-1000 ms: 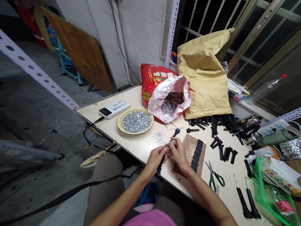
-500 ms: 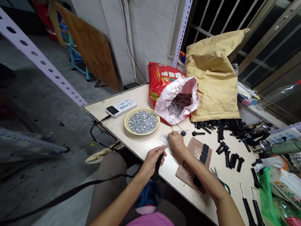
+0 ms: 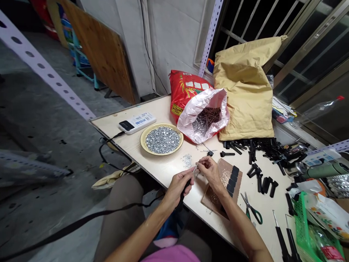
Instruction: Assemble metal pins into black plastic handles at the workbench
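Observation:
My left hand (image 3: 176,187) is closed round a black-handled tool (image 3: 185,189) with a thin metal shaft pointing up and right. At the shaft's tip, the thumb and fingers of my right hand (image 3: 209,174) are pinched together; whatever they hold is too small to make out. Just beyond both hands lies a loose patch of small shiny metal rings (image 3: 187,160). A cream plate (image 3: 142,141) heaped with similar silvery pieces stands farther left. Partly under my right forearm is a brown board (image 3: 236,189) bearing black blocks (image 3: 232,179) and pale bits.
An open red sack (image 3: 182,87) of metal pins and a tan paper bag (image 3: 247,109) stand at the back. Several black parts (image 3: 253,169) lie to the right, with scissors (image 3: 251,209), two hooked tools (image 3: 283,240) and a green basket (image 3: 301,218). A white device (image 3: 139,123) sits left.
My right hand has lifted off the loose metal rings and come back toward me, to the tip of the tool in my left hand. The view has shifted slightly.

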{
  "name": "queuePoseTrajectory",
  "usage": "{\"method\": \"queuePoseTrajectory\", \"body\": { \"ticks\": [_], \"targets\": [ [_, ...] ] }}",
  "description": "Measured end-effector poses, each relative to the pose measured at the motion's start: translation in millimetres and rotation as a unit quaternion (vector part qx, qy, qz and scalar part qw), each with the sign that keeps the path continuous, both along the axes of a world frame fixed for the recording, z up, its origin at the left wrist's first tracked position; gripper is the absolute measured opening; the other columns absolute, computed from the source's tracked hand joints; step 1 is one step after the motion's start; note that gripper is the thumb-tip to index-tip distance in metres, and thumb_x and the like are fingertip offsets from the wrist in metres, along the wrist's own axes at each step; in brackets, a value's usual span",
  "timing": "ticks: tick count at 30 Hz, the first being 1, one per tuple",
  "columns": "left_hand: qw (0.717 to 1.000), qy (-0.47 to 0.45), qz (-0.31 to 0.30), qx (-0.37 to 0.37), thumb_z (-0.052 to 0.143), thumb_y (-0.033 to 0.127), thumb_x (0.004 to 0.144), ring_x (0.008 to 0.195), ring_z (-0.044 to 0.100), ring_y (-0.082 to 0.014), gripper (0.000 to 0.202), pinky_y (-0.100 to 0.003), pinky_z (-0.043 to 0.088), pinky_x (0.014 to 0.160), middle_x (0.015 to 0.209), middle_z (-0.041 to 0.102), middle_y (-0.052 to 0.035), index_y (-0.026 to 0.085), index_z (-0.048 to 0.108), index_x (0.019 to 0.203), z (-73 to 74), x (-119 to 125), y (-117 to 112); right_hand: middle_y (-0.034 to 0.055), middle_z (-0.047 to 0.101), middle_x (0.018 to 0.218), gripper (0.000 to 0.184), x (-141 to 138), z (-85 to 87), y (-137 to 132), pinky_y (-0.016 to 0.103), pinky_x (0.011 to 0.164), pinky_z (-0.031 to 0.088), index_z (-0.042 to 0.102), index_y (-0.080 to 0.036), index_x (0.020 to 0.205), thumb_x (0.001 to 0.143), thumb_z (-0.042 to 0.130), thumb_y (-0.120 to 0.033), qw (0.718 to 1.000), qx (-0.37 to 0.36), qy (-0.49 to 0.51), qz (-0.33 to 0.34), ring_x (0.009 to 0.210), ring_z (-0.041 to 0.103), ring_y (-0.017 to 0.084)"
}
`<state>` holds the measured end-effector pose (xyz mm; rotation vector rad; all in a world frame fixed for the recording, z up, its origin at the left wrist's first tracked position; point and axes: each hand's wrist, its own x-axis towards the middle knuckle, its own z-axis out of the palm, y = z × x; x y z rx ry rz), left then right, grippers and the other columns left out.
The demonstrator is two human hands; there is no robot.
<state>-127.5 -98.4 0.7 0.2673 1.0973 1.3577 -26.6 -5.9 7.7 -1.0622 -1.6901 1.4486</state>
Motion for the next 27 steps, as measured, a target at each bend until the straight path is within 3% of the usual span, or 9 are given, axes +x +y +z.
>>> {"method": "queuePoseTrajectory", "body": {
  "ticks": [7, 16, 19, 22, 24, 27],
  "targets": [
    [0.999, 0.020, -0.022, 0.013, 0.067, 0.044, 0.060, 0.032, 0.026, -0.0010, 0.068, -0.020, 0.012, 0.035, 0.051, 0.047, 0.0079, 0.009, 0.060, 0.118, 8.2, 8.8, -2.8, -0.0043, 0.058, 0.067, 0.022, 11.3, 16.3, -18.7, 0.025, 0.060, 0.046, 0.052, -0.020, 0.078, 0.069, 0.069, -0.032, 0.997, -0.039, 0.060, -0.041, 0.060, 0.057, 0.012],
    [0.999, 0.013, -0.046, 0.020, 0.067, 0.042, 0.060, 0.032, 0.025, -0.0003, 0.069, -0.019, 0.012, 0.036, 0.051, 0.045, 0.0092, 0.011, 0.058, 0.121, 12.8, 13.3, -7.7, -0.0032, 0.061, 0.070, 0.022, 18.6, 15.9, -26.5, 0.025, 0.063, 0.046, 0.051, -0.020, 0.080, 0.071, 0.068, -0.029, 0.994, -0.016, 0.086, -0.072, 0.063, 0.058, 0.011],
    [0.998, 0.012, -0.054, 0.016, 0.067, 0.041, 0.061, 0.033, 0.025, -0.0003, 0.068, -0.019, 0.011, 0.036, 0.051, 0.046, 0.0088, 0.010, 0.057, 0.121, 14.6, 13.1, -8.2, -0.0013, 0.061, 0.074, 0.018, 20.4, 11.8, -28.1, 0.025, 0.066, 0.048, 0.052, -0.020, 0.081, 0.073, 0.066, -0.029, 0.993, 0.038, 0.065, -0.088, 0.069, 0.059, 0.013],
    [0.998, 0.013, -0.061, 0.019, 0.067, 0.040, 0.062, 0.033, 0.026, -0.0006, 0.070, -0.019, 0.010, 0.036, 0.051, 0.045, 0.0088, 0.010, 0.055, 0.124, 16.5, 12.4, -8.6, 0.0004, 0.063, 0.075, 0.008, 24.5, 6.5, -28.3, 0.028, 0.067, 0.049, 0.055, -0.021, 0.081, 0.077, 0.059, -0.025, 0.984, 0.153, 0.006, -0.087, 0.070, 0.060, 0.014],
    [0.998, 0.012, -0.066, 0.019, 0.066, 0.039, 0.064, 0.032, 0.025, -0.0006, 0.070, -0.019, 0.010, 0.035, 0.051, 0.044, 0.0092, 0.011, 0.053, 0.127, 16.6, 11.7, -8.9, 0.0020, 0.064, 0.077, 0.004, 28.4, 3.2, -27.4, 0.031, 0.069, 0.050, 0.058, -0.022, 0.081, 0.080, 0.054, -0.021, 0.966, 0.249, -0.037, -0.058, 0.071, 0.061, 0.016],
    [0.996, 0.011, -0.082, 0.015, 0.065, 0.037, 0.067, 0.032, 0.023, -0.0004, 0.068, -0.019, 0.010, 0.035, 0.051, 0.043, 0.0097, 0.014, 0.051, 0.129, 14.9, 9.5, -9.3, 0.0042, 0.066, 0.079, 0.015, 33.8, 0.9, -25.8, 0.035, 0.073, 0.050, 0.062, -0.023, 0.080, 0.085, 0.048, -0.020, 0.939, 0.337, -0.072, 0.011, 0.075, 0.062, 0.018]
  ]
}}
